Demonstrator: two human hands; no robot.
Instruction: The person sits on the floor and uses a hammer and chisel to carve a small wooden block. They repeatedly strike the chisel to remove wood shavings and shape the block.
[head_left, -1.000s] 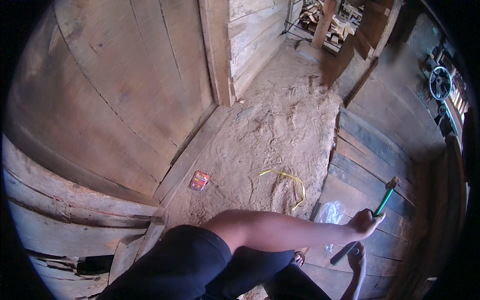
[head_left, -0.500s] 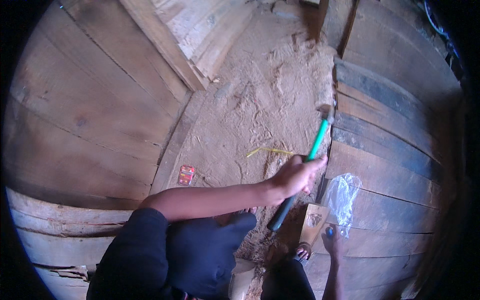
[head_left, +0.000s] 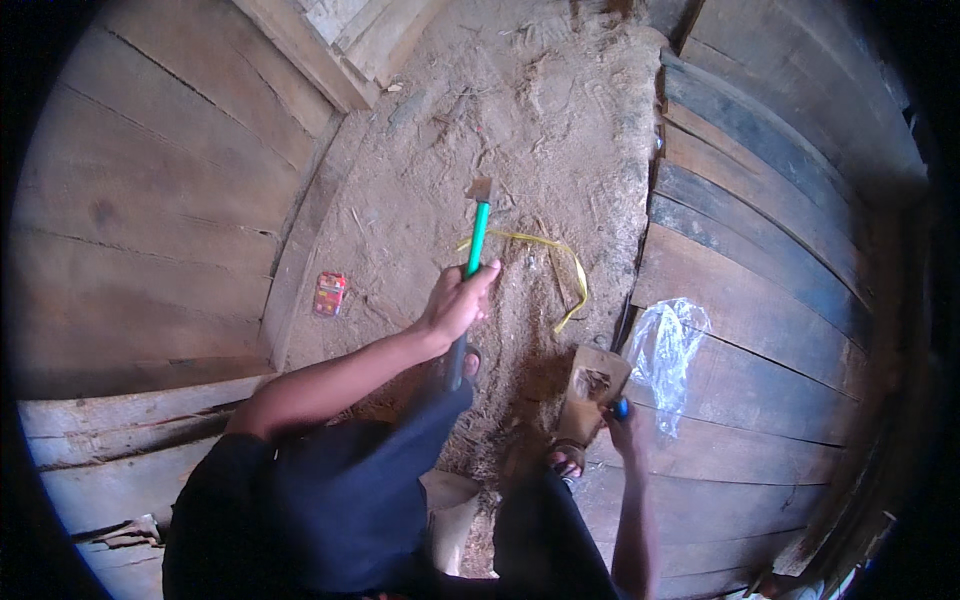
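Note:
My left hand is wrapped round the green-and-black handle of a hammer. The hammer's head points away from me, above the dusty ground. On the right, my right hand is closed round a small blue-handled tool, most of which the fingers hide. This hand is beside a wooden block with a rough hollow cut in its top. The block stands next to my sandalled foot. A crumpled clear plastic bag lies just beyond the right hand, on wooden planks.
Wooden planks run along the right side, and a plank wall rises on the left. A yellow strap curls on the dirt floor. A small red packet lies near the wall's foot.
My left hand has swung the hammer left, away from the planks' edge. The right hand has come against the wooden block with the blue-handled tool. The view has shifted.

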